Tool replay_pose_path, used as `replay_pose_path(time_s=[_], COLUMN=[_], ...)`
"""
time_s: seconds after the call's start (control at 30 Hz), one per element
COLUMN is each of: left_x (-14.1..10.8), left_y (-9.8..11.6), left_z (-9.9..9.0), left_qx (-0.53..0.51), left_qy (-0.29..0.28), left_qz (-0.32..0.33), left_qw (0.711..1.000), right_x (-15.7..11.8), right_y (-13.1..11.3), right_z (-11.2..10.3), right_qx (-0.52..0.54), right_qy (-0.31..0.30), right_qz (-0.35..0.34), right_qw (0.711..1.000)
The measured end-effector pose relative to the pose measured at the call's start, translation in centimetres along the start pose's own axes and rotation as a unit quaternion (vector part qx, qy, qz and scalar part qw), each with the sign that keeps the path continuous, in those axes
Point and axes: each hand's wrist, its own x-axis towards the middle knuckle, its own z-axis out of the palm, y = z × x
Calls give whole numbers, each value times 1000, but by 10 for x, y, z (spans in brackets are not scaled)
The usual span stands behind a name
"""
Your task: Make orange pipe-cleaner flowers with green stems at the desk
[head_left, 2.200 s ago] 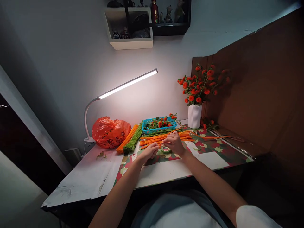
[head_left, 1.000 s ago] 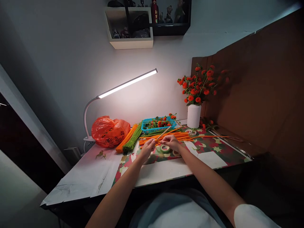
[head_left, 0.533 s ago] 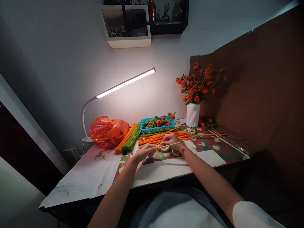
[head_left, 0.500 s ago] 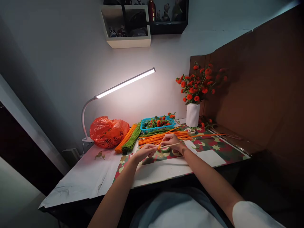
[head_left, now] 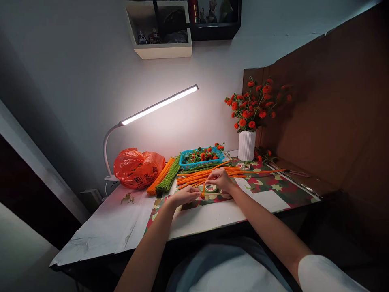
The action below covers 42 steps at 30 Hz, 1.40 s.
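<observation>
My left hand (head_left: 187, 195) is closed around the near end of a thin pale stick (head_left: 214, 194), which points right, over the table. A fuzzy orange pipe cleaner (head_left: 203, 194) is wrapped on the stick just beyond the fingertips. From there its loose end rises toward my right hand (head_left: 221, 180), whose fingers are pinched together at it. The exact contact there is small and partly hidden. A roll of tape (head_left: 211, 188) lies flat between the hands, behind the stick. Loose orange pipe cleaners (head_left: 191, 179) are spread just beyond both hands.
Orange and green bundles (head_left: 168, 176) lie left beside a red plastic bag (head_left: 136, 168). A blue basket (head_left: 186, 166) holds red flowers and green stems. A white ribbed vase (head_left: 246, 147) of flowers stands back right. The lamp (head_left: 159, 104) reaches above; a cardboard panel (head_left: 328, 117) borders the right.
My right hand has lifted slightly off the stick, and the orange strand now stands up between the hands. The stick has dropped a little, showing more of the tape roll.
</observation>
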Motion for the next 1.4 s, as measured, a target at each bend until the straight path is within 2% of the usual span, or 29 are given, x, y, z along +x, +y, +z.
replay_pose_path(time_s=[0.17,0.3,0.37,0.47,0.57,0.63,0.73,0.83,0.9,1.13,1.4], left_x=[6,11,16,22,25,26,24,19,15,4,4], left_y=[-7,-7,-5,-5,-5,-5,-4,-2,0,-6,-16], left_z=[-1,2,5,8,10,9,8,5,4,-1,-12], left_qx=[24,49,87,123,114,92,19,-85,-117,-50,-32], left_qy=[69,185,255,339,383,393,365,281,215,47,-6], left_qz=[11,22,65,120,134,134,122,128,133,90,66], left_qw=[997,981,961,925,907,905,923,947,960,994,997], right_x=[0,3,5,7,7,7,7,8,8,4,1], right_y=[-5,0,4,9,8,6,3,3,3,0,-1], right_z=[0,3,5,7,7,6,4,1,0,-3,-4], right_qx=[2,125,177,214,223,224,227,231,236,193,176], right_qy=[60,89,92,90,77,61,34,12,6,-40,-76], right_qz=[10,118,165,196,211,219,231,235,238,234,216], right_qw=[998,981,966,953,949,948,946,944,942,952,958])
